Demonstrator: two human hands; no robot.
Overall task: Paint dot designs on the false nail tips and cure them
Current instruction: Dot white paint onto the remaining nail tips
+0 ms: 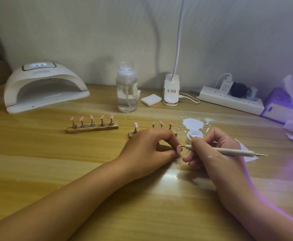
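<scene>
The left grip (152, 150) pinches one pink nail tip (179, 149) between thumb and forefinger, low over the surface (72, 171). The right grip (217, 153) holds the dotting tool (232, 151) pen-fashion, fingers curled round its front end. The move turns on one relation: the nail tip lies at 9 o'clock from the right grip, just beside it. The tool's long axis runs from about 3 o'clock to 9, its fine point aimed at the nail's face, touching it or just short of it (too small to tell which). The nail tip's face seems turned toward 3 o'clock, with its own long axis running roughly 12 to 6, across the tool's line. The open gel pot (193, 134) sits near, at 12 o'clock from the tool's point; the curing lamp (45, 87) stands well apart at 10 o'clock. I judge that dotting is in hand and curing not yet begun.
</scene>
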